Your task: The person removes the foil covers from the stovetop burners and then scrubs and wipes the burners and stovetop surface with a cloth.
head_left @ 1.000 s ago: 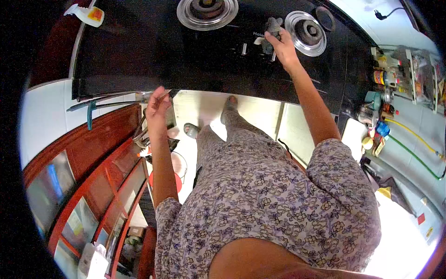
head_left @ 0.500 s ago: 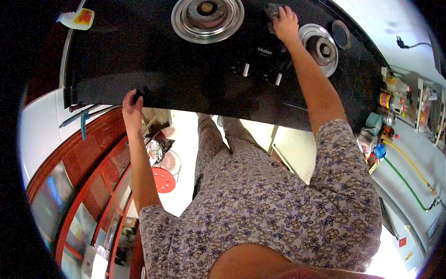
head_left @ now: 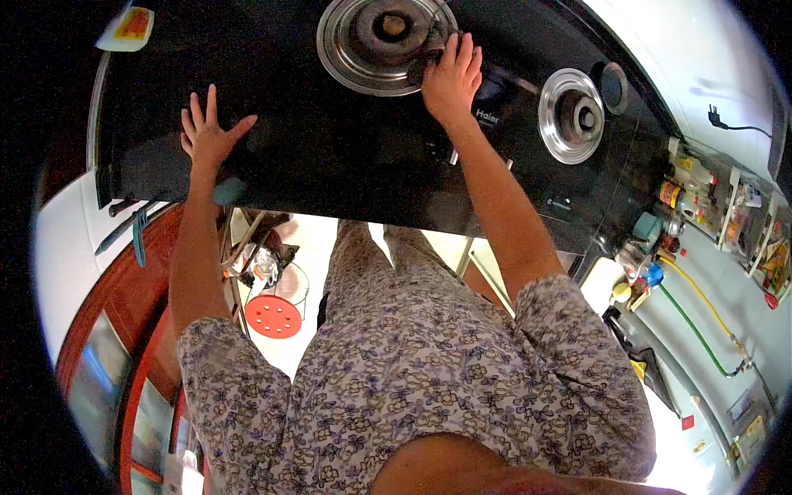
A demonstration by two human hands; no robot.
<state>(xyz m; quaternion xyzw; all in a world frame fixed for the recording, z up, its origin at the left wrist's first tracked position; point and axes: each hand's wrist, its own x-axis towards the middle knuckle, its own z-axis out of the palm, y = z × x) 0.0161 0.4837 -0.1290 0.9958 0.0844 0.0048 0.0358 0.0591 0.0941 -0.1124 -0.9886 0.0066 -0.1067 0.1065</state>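
My right hand (head_left: 452, 82) presses a dark grey cloth (head_left: 427, 66) against the right rim of the large left burner (head_left: 351, 58). The cloth lies mostly under the fingers. My left hand (head_left: 208, 136), fingers spread, is over the left part of the black stovetop (head_left: 272, 165) and holds nothing. A smaller burner (head_left: 553, 115) is to the right of my right arm, and a loose dark round piece (head_left: 614, 88) lies beside it.
A white bottle with an orange label (head_left: 128, 29) lies at the stove's upper left. Racks with jars (head_left: 685, 198) and yellow and green hoses (head_left: 697, 285) are at the right. Below the stove's front edge stands a red stool (head_left: 273, 317).
My right hand and the cloth have moved left from beside the small burner to the large burner's rim. My left hand has moved from the front edge onto the stovetop, with its fingers now spread.
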